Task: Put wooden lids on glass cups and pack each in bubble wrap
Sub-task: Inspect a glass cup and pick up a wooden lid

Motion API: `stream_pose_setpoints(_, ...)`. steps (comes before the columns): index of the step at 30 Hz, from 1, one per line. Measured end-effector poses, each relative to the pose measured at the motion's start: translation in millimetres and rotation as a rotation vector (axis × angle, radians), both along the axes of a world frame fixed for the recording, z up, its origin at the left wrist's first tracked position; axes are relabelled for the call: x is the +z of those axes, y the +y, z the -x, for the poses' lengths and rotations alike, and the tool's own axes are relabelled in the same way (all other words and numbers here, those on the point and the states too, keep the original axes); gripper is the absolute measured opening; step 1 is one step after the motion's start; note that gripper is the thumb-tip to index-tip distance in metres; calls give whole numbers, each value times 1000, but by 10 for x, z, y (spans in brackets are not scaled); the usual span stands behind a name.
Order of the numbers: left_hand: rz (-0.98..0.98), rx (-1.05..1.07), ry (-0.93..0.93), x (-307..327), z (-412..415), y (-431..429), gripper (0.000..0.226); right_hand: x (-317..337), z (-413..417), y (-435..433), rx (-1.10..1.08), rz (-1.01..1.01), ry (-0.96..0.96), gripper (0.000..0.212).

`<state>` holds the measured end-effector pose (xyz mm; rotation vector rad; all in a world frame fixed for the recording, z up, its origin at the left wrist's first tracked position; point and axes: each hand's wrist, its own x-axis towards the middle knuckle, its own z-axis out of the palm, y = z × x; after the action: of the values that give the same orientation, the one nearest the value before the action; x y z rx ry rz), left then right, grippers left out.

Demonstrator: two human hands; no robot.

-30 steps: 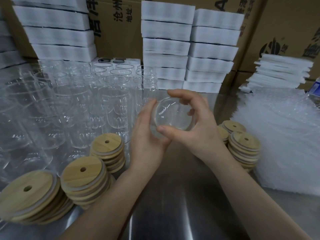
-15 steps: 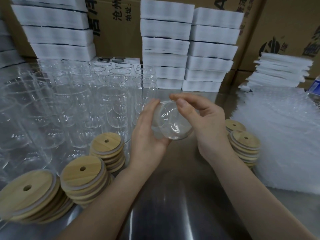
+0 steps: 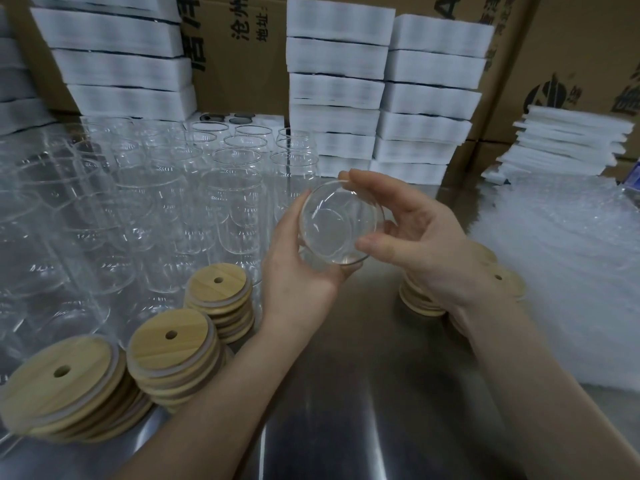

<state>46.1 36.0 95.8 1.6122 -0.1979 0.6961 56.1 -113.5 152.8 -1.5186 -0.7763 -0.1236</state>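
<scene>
1. The step in hand seemed to be readying one glass cup (image 3: 341, 223) for its lid: the mouth was bare, and neither grip held a lid
2. The left grip (image 3: 298, 271) was wrapped round the cup's body from below and the side; the right grip (image 3: 426, 244) pinched the rim, thumb on the near edge and forefinger on the far edge
3. The cup sat between the two grips, lifted above the tabletop (image 3: 346, 410) and apart from the standing cups (image 3: 235, 202) beyond the left grip
4. Its open mouth faced up toward the camera; its long axis slanted from mouth down and away to the base, not upright
5. The next move probably called for the right grip to take a wooden lid from the stack (image 3: 419, 301) just beneath it and seat it flat on the rim; the bubble wrap (image 3: 561, 271) lay outward of that grip
</scene>
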Motion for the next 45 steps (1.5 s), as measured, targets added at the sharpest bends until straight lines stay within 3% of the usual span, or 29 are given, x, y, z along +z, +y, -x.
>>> stream_pose_setpoints(4,-110,47,3,-30,-38,48,84,-39,52,115,-138,91,-80,67)
stream_pose_setpoints(7,-210,84,-6,-75,-60,63,82,-73,75,166,-242,83,-82,63)
stream_pose_setpoints(19,-265,142,-29,-125,-75,18,86,-164,35,251,-425,-40,-305,9)
stream_pose_setpoints(26,-246,109,-3,-115,-70,17,87,-183,-10,235,-421,-35,-241,9)
stream_pose_setpoints(29,-201,70,20,-86,-67,28,83,-154,9,225,-427,-129,-111,19)
stream_pose_setpoints(33,-161,40,-4,-56,-55,39,81,-75,-44,175,-464,-206,365,27)
stream_pose_setpoints(35,-181,35,-54,-61,-43,23,83,-69,-92,133,-288,-161,670,51)
stream_pose_setpoints(37,-201,23,-84,-65,-30,10,81,-99,-84,90,-64,-100,823,61)
stream_pose_setpoints(41,-268,6,-146,-52,-43,22,81,-96,-73,65,80,-136,835,42)
stream_pose_setpoints(45,-371,-41,-132,10,-42,53,90,-98,-127,39,2,-245,747,41)
